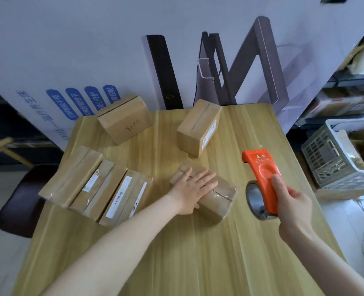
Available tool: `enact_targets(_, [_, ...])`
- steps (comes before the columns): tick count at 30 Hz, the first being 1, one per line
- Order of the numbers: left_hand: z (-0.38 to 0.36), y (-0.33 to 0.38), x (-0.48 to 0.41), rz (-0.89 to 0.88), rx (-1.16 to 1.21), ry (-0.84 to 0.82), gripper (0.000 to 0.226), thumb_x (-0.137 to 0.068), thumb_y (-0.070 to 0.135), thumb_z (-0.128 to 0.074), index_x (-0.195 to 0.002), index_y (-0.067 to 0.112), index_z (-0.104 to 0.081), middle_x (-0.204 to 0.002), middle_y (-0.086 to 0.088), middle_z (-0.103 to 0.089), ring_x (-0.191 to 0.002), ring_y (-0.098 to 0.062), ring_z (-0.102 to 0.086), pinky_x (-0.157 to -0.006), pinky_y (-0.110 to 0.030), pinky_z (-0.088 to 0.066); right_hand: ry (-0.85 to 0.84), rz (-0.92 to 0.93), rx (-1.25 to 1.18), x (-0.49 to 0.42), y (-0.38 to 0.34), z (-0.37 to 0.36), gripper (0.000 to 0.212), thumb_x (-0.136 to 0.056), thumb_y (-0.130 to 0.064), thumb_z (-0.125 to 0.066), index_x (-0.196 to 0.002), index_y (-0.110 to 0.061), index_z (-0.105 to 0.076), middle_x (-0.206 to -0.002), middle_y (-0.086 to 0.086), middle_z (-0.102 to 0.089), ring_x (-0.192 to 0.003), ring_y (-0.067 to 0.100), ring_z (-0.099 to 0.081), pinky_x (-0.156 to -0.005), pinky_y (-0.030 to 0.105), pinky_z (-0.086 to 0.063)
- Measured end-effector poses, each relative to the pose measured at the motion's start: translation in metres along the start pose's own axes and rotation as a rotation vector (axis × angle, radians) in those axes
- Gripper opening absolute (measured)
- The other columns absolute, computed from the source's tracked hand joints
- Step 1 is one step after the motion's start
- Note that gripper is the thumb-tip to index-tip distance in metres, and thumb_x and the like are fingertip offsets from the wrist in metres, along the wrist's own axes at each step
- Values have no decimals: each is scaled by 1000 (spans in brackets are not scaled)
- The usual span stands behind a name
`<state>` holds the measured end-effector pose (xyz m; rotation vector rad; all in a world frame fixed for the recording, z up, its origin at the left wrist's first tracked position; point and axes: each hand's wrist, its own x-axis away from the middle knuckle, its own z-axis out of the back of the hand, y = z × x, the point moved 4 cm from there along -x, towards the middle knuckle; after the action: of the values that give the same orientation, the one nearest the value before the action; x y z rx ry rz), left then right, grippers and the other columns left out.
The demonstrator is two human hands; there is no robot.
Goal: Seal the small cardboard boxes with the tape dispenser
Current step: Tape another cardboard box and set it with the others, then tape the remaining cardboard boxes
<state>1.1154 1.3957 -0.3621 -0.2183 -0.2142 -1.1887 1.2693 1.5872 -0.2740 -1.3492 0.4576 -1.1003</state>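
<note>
**Asker:** Where are your hands?

**Me:** My left hand [192, 190] lies flat on top of a small cardboard box [217, 199], with the fingers straight and slightly spread. The box sits on a wooden table [198, 253] and has shiny clear tape over it.

**Asker:** And the tape dispenser?

**Me:** Just to the right of that box, my right hand [292, 201] grips the orange tape dispenser [262, 174]. My fingers curl round its body and my thumb rests on its side. I cannot tell whether its roll touches the table.

**Asker:** What else is near that box?

**Me:** To its left is a row of labelled boxes [95, 184], packed side by side. Beyond it stand two more boxes: a far left box [123, 119] and a far right box [198, 127]. Well to its right, off the table, is a grey crate [326, 159].
</note>
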Motion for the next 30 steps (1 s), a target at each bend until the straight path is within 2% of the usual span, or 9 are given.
enact_targets(4, [12, -93, 18, 260, 119, -55, 96, -80, -2, -52, -153, 25, 5, -159, 4, 19, -147, -18, 14, -119, -47, 2, -41, 9, 17, -1, 2, -23, 42, -87, -43, -67, -67, -6, -65, -52, 3, -55, -47, 17, -49, -48, 27, -40])
enact_targets(8, [12, -151, 39, 424, 316, -116, 80, -79, 14, -40, -153, 24, -10, -160, 9, 9, -147, -12, 8, -120, -43, -7, -99, 2, 31, -8, -7, -53, 38, -87, -41, -68, -69, -8, -67, -56, 8, -58, -52, 23, -52, -53, 33, -44])
enact_targets(10, [14, -167, 42, 538, 377, -28, 57, -85, 24, -38, -142, 20, -37, -160, 6, -12, -146, -14, -13, -115, -38, -24, -108, 4, 27, -13, -16, -67, 35, -87, -40, -69, -67, -11, -67, -55, 7, -58, -53, 23, -52, -53, 32, -43])
enact_targets(12, [21, -177, 33, 655, 424, 150, 27, -91, 29, -37, -104, 18, -58, -145, 1, -45, -123, -18, -47, -94, -32, -43, -109, 9, 15, -20, -26, -78, 33, -86, -40, -69, -66, -14, -67, -52, 3, -58, -51, 22, -52, -52, 31, -44])
enact_targets(14, [32, -179, 10, 708, 509, 299, 23, -96, 25, -38, -97, 17, -59, -133, -2, -55, -111, -16, -53, -88, -31, -45, -110, 9, -3, -28, -35, -85, 34, -86, -40, -69, -67, -13, -67, -48, -1, -57, -49, 21, -52, -51, 30, -44])
enact_targets(17, [50, -171, -46, 689, 636, 361, 38, -98, 21, -45, -135, 14, -47, -152, -3, -34, -138, -19, -34, -111, -35, -32, -92, 4, -21, -41, -40, -86, 38, -86, -43, -69, -67, -11, -68, -48, -1, -56, -48, 20, -51, -51, 31, -43])
enact_targets(19, [63, -175, -77, 700, 654, 362, 48, -98, 26, -47, -143, 16, -37, -157, -3, -23, -143, -21, -25, -113, -38, -29, -71, 6, -18, -50, -39, -82, 39, -85, -45, -69, -66, -10, -68, -48, 0, -58, -48, 20, -52, -49, 29, -43])
enact_targets(25, [74, -261, -91, 842, 482, 360, 53, -97, 27, -47, -146, 13, -33, -158, -8, -22, -144, -25, -24, -112, -40, -31, -22, -10, 34, -70, -33, -77, 33, -83, -42, -72, -71, -11, -71, -54, 7, -65, -57, 26, -59, -49, 30, -45])
enact_targets(30, [54, -347, -54, 1004, 304, 281, 71, -92, 30, -57, -150, 8, -21, -157, -13, -21, -144, -29, -22, -115, -43, -27, -36, -40, 101, -70, -41, -93, 36, -82, -38, -72, -62, -9, -69, -44, 5, -63, -56, 28, -61, -53, 31, -40])
